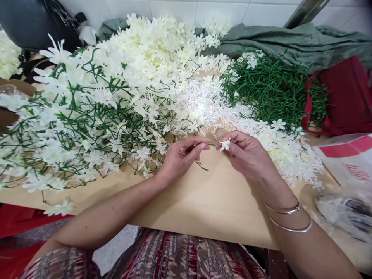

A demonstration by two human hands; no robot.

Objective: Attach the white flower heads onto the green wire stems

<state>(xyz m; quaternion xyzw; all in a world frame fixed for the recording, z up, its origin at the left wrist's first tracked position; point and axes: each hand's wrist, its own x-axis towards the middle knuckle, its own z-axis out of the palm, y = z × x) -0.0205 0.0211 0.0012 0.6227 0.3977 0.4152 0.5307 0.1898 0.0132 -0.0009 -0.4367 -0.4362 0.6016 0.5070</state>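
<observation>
My left hand (180, 157) pinches a thin green plastic stem (202, 167) whose tip points right, its lower end curling below the fingers. My right hand (246, 154) pinches a small white artificial flower (224, 144) just beyond the stem's tip. Both hands hover over a tan board (203, 201). To the left lies a big heap of green stems fitted with white flowers (84, 120). A pile of loose white flowers (157, 50) sits behind, white spiky plastic pieces (203, 100) lie in the middle, and bare green stems (270, 89) are heaped at the right.
A red bag (345, 97) stands at the right with a grey-green cloth (290, 38) behind it. A white and red carton (348, 155) and clear plastic bags (345, 213) lie at the near right. A dark bag (31, 23) sits at the back left.
</observation>
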